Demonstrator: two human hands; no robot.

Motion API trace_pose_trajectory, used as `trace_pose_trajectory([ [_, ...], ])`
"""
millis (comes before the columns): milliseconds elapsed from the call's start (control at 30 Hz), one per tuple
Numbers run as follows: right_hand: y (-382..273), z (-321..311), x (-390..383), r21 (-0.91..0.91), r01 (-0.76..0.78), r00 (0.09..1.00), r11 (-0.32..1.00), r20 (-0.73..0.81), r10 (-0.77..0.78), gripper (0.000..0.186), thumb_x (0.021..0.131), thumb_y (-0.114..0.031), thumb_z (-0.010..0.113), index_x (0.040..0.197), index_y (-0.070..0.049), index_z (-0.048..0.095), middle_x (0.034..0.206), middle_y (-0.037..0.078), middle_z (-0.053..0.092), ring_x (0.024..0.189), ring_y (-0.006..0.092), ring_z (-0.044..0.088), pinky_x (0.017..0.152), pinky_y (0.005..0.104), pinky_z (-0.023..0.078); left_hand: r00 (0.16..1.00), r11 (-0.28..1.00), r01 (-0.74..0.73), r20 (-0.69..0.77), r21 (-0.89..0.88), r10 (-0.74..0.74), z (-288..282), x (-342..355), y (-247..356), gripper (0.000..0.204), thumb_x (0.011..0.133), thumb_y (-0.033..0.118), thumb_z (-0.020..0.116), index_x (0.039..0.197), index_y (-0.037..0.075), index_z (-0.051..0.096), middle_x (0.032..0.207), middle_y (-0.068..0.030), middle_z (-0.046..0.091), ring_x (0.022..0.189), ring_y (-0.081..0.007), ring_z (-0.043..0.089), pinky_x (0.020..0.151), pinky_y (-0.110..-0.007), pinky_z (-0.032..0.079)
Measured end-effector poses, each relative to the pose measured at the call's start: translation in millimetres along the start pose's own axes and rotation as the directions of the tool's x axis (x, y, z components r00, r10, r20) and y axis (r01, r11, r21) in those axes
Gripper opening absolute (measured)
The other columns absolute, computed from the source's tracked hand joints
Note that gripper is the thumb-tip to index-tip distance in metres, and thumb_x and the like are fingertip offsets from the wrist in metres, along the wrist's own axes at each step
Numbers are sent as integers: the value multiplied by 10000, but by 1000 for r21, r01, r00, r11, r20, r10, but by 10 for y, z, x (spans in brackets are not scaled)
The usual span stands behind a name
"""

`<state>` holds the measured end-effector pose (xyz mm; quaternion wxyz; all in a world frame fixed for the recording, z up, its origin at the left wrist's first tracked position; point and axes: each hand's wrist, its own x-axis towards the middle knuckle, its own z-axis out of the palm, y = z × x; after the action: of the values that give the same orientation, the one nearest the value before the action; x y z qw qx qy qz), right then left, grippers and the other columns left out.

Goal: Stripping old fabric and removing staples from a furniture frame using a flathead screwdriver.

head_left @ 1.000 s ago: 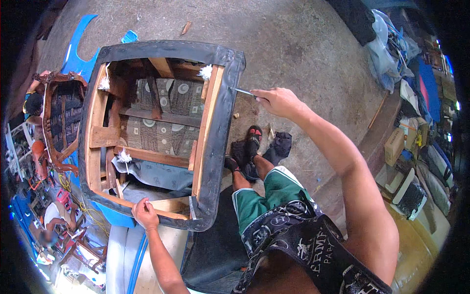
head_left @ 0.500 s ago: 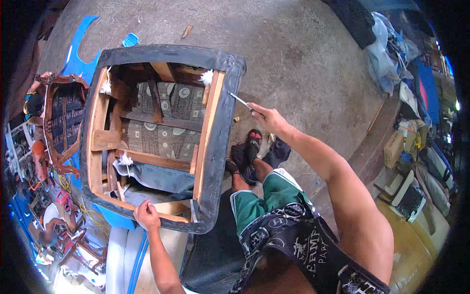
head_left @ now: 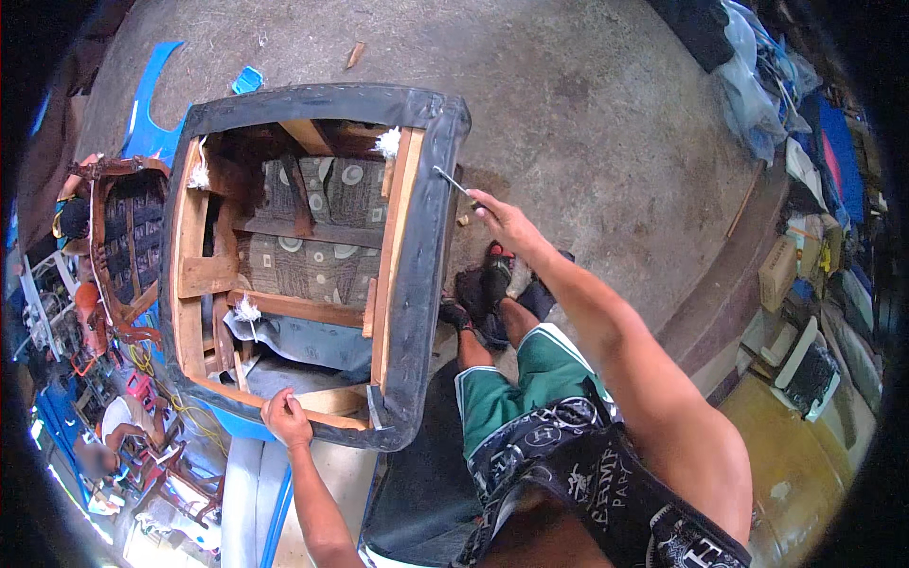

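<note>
An upturned seat frame (head_left: 381,256) of bare wood, its rim wrapped in dark vinyl (head_left: 423,256), stands tilted in front of me. Patterned fabric (head_left: 312,265) and wooden slats show inside it, and white stuffing tufts (head_left: 387,143) stick to its corners. With my right hand (head_left: 507,225) I grip a thin-shafted screwdriver (head_left: 454,182), its handle mostly hidden by my fingers. The metal tip meets the vinyl on the right side, near the far corner. My left hand (head_left: 287,419) is closed over the near edge of the frame, its fingertips partly hidden.
Carved wooden chair frames (head_left: 123,241) are at the left, with people beside them. A blue plastic piece (head_left: 151,114) and a wood scrap (head_left: 355,55) lie on the concrete floor (head_left: 568,114). Plastic bags (head_left: 748,85) and a cardboard box (head_left: 776,273) crowd the right side.
The view has shifted slightly. My right hand and the screwdriver tip have moved a little left and farther away along the vinyl; my left hand keeps its place on the near edge.
</note>
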<state>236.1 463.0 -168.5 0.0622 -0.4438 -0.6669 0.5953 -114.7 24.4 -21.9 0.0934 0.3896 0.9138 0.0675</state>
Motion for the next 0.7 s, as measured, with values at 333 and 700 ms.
trace_pose_trajectory([
  [333,-397,-773,309,-600,114,992,792,34,-118,440,1015,-319,502,1454,-327,484,1053,150,691,960,377,676,825,499,547,1000,1000,-2,-1,-3,2,-10,39,41,138,810,95,618,888,67,729,803,-94,687,825,-304,588,818,-434,456],
  [700,-752,-1087,547,-776,224,972,589,218,-84,418,1011,-326,501,1428,-336,526,1048,124,708,972,337,689,828,470,557,999,1000,-2,35,11,2,-36,41,68,144,831,95,607,914,62,720,877,-98,700,843,-315,593,833,-441,457],
])
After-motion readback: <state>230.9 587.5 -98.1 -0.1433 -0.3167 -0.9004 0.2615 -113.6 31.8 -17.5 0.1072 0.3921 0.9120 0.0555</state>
